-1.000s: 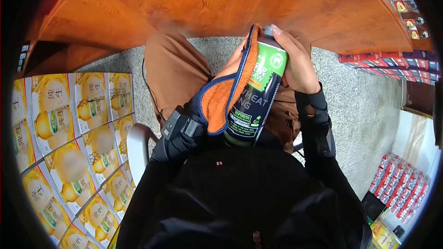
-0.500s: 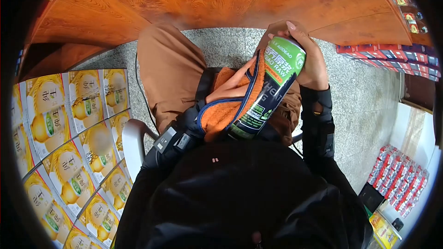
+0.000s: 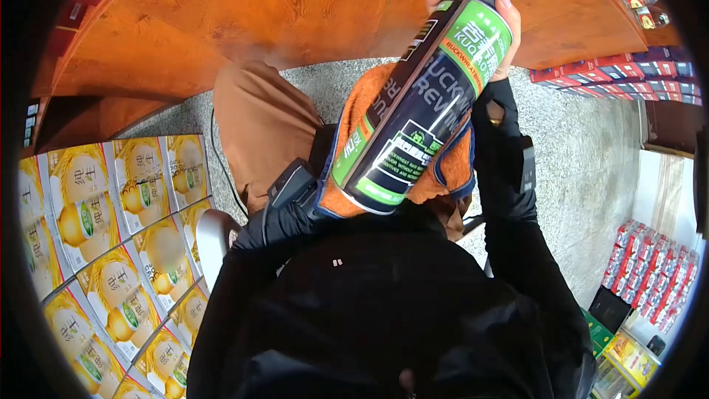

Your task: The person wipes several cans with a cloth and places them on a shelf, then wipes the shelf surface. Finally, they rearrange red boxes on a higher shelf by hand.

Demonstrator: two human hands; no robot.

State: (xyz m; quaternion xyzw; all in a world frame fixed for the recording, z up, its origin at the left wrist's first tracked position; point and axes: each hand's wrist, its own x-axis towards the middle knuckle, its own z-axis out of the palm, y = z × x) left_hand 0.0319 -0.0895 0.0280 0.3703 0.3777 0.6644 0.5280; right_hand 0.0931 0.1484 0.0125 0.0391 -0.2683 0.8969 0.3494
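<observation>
A tall black and green canister [image 3: 421,103], printed with "buckwheat" lettering and topped by a small dark cap, lies tilted across my lap, its capped end up and to the right. My right hand [image 3: 511,29] wraps round that upper end, fingertips showing on both sides of the cap. Behind the canister is an orange cloth [image 3: 454,166] with dark blue edging, visible on both its sides. The canister and cloth hide my left hand; only the dark left sleeve [image 3: 284,210] shows, running in under the cloth.
A wooden table [image 3: 295,7] curves across the front. Yellow printed cartons [image 3: 118,273] are stacked on the left beside a pale chair arm [image 3: 214,240]. Red and blue boxes [image 3: 613,77] stand at the right, with red-and-silver packs [image 3: 650,273] lower down on the speckled floor [image 3: 576,170].
The canister has turned about its length, showing other label text, and its top has risen toward the table with my right hand. My left hand, earlier visible on the cloth, is now covered.
</observation>
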